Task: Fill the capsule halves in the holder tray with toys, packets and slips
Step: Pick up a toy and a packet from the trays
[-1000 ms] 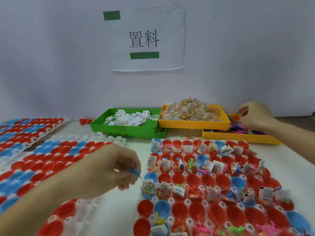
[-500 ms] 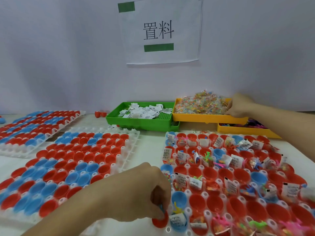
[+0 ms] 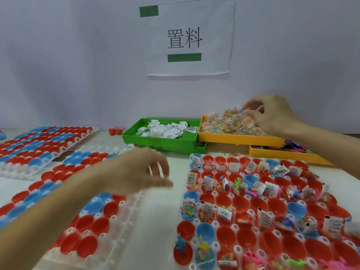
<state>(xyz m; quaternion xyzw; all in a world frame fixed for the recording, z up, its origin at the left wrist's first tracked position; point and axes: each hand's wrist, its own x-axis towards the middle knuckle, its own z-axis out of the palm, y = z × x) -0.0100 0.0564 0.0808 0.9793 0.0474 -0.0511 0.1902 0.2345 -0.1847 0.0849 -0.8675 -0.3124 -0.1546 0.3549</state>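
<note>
The white holder tray (image 3: 215, 224) at the right holds red and blue capsule halves; several contain slips, packets and small toys. A blue toy (image 3: 180, 245) stands in the red half at its near left corner. My left hand (image 3: 144, 172) hovers, blurred, left of this tray with relaxed fingers and nothing in it. My right hand (image 3: 272, 114) reaches into the heap of clear packets (image 3: 229, 123) in the yellow tray (image 3: 239, 140); its fingertips pinch a packet at the top of the heap.
A green tray (image 3: 161, 143) of white slips sits left of the yellow one. A lower yellow tray (image 3: 282, 155) of coloured toys lies behind my right forearm. Two more holder trays (image 3: 120, 230), (image 3: 39, 141) of empty halves lie at the left. A paper sign (image 3: 187, 38) hangs on the wall.
My left hand left the blue toy in the near-left red half, then rose up and away. My right hand moved from the yellow tray's edge up onto the packet heap.
</note>
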